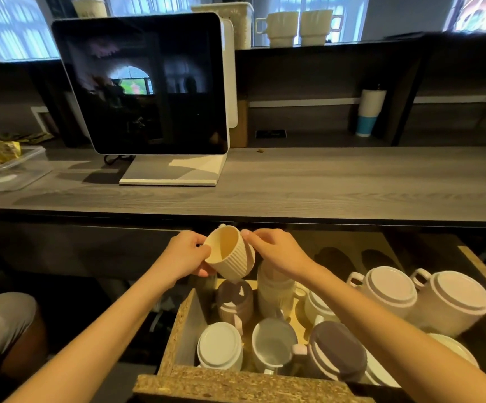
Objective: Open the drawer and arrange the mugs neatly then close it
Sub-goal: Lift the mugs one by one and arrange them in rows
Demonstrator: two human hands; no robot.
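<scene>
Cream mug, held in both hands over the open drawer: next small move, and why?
Probably turn the cream mug rim-down and lower it toward the drawer. The left hand and right hand hold it tilted above the mugs, and most mugs there already sit upside down, like the white mug.

The drawer (177, 327) is raw chipboard with rough, speckled edges. The counter (323, 181) shows matt grey wood grain. The held mug (230, 254) looks ceramic, ribbed outside, smooth inside. The screen (145, 82) is glossy.

Cream ribbed mug (230, 254), mauve mug (336, 349), white mug (272, 343), grey wood-grain counter (323, 181).
</scene>
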